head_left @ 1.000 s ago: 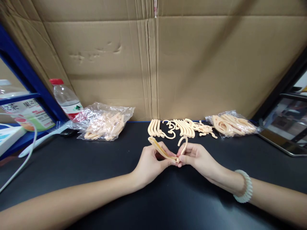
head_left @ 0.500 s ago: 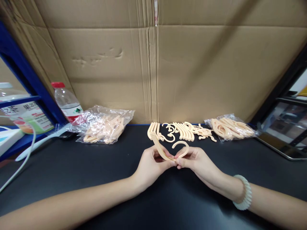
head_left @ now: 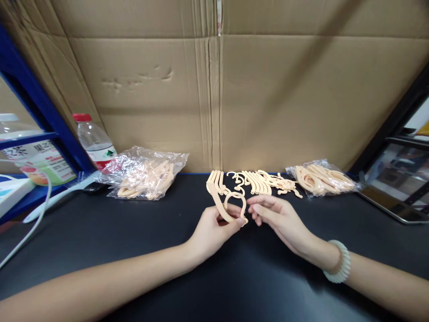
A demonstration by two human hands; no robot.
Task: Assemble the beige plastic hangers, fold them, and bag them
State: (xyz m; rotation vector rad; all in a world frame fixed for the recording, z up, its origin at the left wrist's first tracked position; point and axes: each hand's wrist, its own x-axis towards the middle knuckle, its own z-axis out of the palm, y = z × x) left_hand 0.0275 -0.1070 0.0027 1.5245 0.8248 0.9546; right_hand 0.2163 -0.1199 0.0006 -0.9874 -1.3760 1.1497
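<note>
My left hand [head_left: 216, 230] pinches a beige plastic hanger arm [head_left: 217, 201] together with a curved hanger hook [head_left: 244, 203], where their ends meet at the thumb and fingertips. The arm slants up to the left and the hook curls over beside it. Just right of the hook, my right hand [head_left: 276, 219] is off the pieces, its fingers loosely bent and apart with nothing in them. Behind the hands lie several loose hanger arms [head_left: 257, 182], several hooks [head_left: 239, 182] and a heap of small pieces [head_left: 284, 184], all beige.
A clear bag of beige pieces [head_left: 145, 176] lies at the back left, another bag [head_left: 323, 178] at the back right. A red-capped bottle [head_left: 95, 141] stands left, near a white cable [head_left: 45, 201]. A cardboard wall [head_left: 150, 89] closes off the back; a tablet-like panel [head_left: 395, 203] is right.
My right hand has let go of the hook and drawn slightly right. The hook has swung left toward the hanger arm; my left hand keeps hold of both.
</note>
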